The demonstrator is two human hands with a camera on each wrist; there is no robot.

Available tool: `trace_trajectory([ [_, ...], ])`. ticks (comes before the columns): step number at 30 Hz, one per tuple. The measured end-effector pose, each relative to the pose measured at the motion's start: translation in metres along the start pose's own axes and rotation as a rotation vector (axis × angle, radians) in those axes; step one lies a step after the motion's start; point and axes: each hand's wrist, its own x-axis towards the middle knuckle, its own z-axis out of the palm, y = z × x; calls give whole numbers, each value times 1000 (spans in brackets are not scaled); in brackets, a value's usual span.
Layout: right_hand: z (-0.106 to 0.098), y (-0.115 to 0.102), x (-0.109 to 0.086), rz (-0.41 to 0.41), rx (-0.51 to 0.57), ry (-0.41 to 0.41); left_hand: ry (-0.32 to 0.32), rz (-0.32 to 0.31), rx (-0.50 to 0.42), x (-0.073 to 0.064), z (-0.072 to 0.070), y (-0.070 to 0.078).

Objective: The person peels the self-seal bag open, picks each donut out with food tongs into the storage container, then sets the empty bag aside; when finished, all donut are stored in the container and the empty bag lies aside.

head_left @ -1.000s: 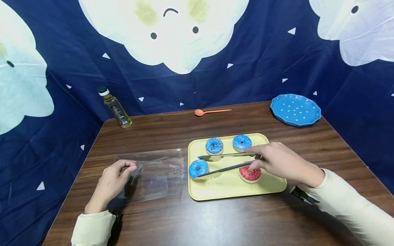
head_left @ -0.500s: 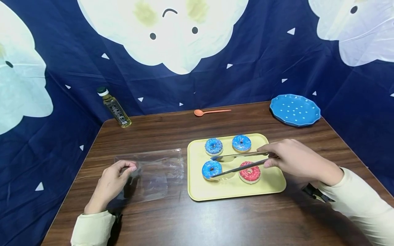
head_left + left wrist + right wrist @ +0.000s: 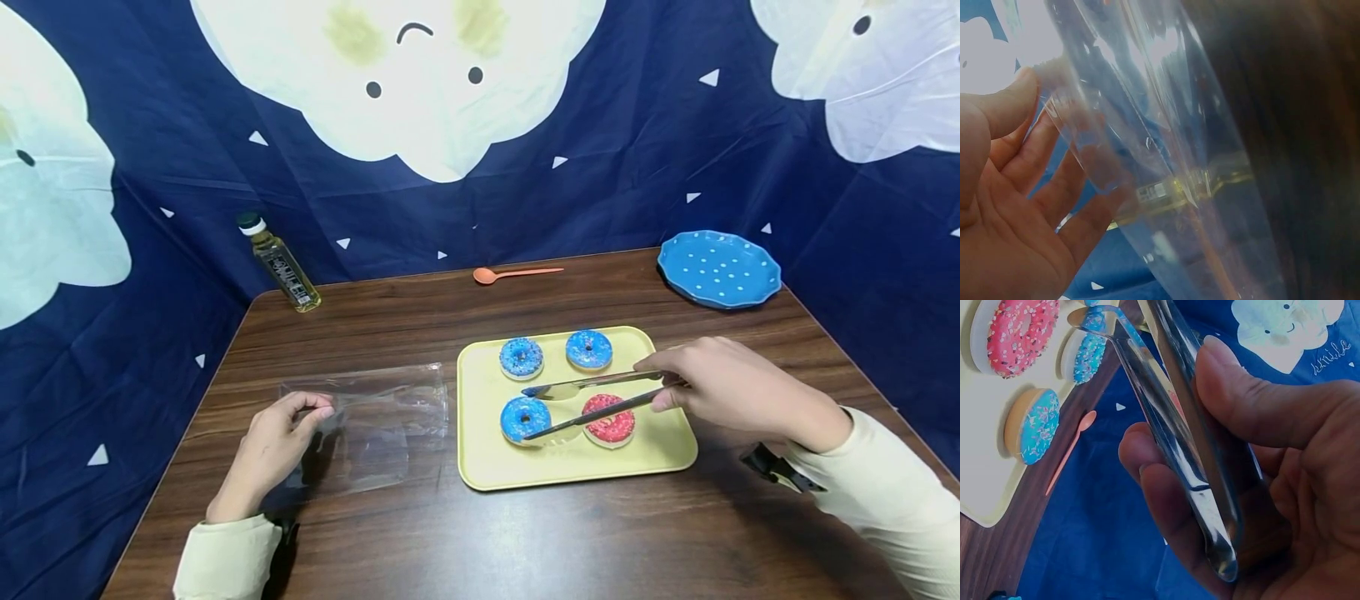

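My right hand (image 3: 738, 387) holds metal tongs (image 3: 637, 402), thumb on one arm and fingers on the other, as the right wrist view shows. The tong tips lie either side of a blue frosted donut (image 3: 513, 410) over the yellow tray (image 3: 555, 472); whether it touches the tray I cannot tell. One tong arm crosses above a red sprinkled donut (image 3: 613, 429). Two more blue donuts, one on the left (image 3: 512, 357) and one on the right (image 3: 579, 357), sit along the tray's far side. My left hand (image 3: 270, 446) pinches the edge of a clear plastic bag (image 3: 1147, 125).
An oil bottle (image 3: 287, 271) with a dark cap stands at the back left of the wooden table (image 3: 480, 550). An orange spoon (image 3: 517, 272) lies at the back edge. A blue dotted plate (image 3: 720, 268) rests at the back right, before a dark blue cloth backdrop (image 3: 420, 217).
My right hand and the tongs have moved right, and the blue donut between the tips has moved right with them from the tray's left edge. My left hand and the bag have stayed put.
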Motion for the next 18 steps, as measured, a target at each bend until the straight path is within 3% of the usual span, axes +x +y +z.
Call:
trace_trajectory([
  [11,0,8,-9,37,50,21,-21,-14,28,-1,2,0],
  [18,12,16,-21,47,140,96,-40,21,147,3,4,6],
])
